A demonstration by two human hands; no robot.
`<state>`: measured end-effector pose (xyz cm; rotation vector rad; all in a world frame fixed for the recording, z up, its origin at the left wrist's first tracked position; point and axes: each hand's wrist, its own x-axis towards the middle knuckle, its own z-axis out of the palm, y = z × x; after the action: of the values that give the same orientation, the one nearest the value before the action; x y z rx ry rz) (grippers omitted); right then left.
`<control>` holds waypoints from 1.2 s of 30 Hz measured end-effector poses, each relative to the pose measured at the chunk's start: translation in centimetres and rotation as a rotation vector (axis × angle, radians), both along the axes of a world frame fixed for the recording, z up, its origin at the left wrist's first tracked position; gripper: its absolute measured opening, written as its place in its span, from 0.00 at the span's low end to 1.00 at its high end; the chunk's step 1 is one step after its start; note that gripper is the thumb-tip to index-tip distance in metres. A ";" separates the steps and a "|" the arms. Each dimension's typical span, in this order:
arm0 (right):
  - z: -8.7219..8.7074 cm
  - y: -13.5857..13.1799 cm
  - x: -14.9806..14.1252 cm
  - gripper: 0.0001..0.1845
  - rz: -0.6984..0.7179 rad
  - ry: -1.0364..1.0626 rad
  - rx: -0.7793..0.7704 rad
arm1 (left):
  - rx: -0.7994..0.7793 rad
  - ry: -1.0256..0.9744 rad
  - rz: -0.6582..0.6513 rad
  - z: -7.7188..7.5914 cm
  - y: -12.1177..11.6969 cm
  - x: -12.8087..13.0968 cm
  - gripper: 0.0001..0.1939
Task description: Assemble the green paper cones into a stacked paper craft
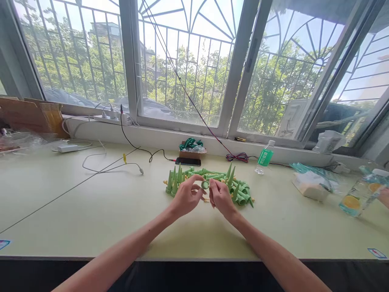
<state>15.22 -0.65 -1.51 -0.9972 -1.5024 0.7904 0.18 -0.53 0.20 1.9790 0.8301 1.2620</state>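
Observation:
Near the middle of the table, my left hand (189,194) curls its thumb and fingers around a small green plastic piece (205,185), whose round end faces me. My right hand (221,196) meets it from the other side, its fingers pinched together at the piece's edge; what lies between those fingertips is too small to make out. Just beyond both hands is a pile of green plastic tubes (242,196) with small yellowish parts among them. Pointed green cones (174,184) stand upright to the left of my left hand, and more cones (231,176) rise behind my right hand.
Behind the pile lie a phone (188,162) on a cable and a small box (192,149). A green-labelled bottle (265,157) stands back right. Another person's hand (384,197) is beside a large clear bottle (361,194). Cables (105,164) cross the left side.

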 end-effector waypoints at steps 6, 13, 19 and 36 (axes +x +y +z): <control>0.0 -0.4 0.0 0.25 -0.054 -0.148 0.126 | -0.294 -0.125 -0.041 0.0 0.7 -0.2 0.19; -0.3 -0.3 0.1 0.26 -0.065 -0.150 0.170 | -0.521 -0.036 -0.234 0.1 0.8 -0.4 0.29; -0.4 -0.3 0.0 0.27 -0.035 -0.098 0.131 | -0.397 -0.033 -0.225 0.1 0.6 -0.6 0.23; -0.5 0.1 -0.3 0.28 0.143 0.190 -0.055 | 0.184 0.090 0.028 -0.4 0.3 -0.3 0.11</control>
<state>14.88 -0.54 -2.02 -0.8359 -1.4049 1.0048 -0.14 -0.19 -0.17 2.1904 0.8125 1.3146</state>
